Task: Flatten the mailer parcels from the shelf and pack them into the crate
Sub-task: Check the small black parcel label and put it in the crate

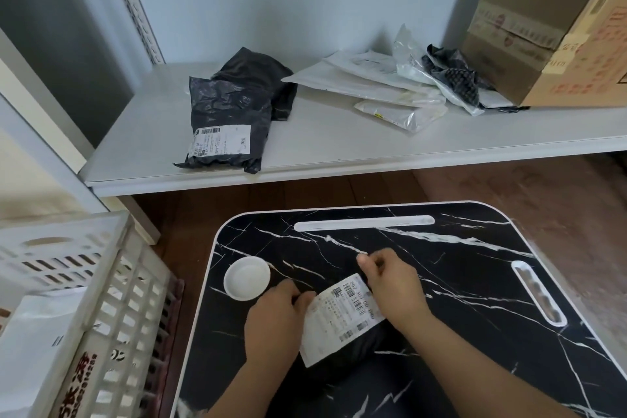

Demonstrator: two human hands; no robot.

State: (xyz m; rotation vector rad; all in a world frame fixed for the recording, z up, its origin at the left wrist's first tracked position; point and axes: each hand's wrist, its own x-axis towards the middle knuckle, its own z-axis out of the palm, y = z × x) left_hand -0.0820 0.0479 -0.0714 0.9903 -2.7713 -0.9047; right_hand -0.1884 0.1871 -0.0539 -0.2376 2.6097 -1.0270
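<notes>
— Pressing down now: left hand (271, 319) and right hand (395, 285), fingers curled, pinch the black mailer (342, 349) on the surface (475, 282).
— Soft, light, probably slippery; best held by its edges.

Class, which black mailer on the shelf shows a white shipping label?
The front black mailer, nearest the shelf edge; the black mailer behind it shows no label.

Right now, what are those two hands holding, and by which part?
A black mailer parcel on the marble-patterned table. The left hand grips the left edge by its white shipping label; the right hand pinches the top right corner.
</notes>
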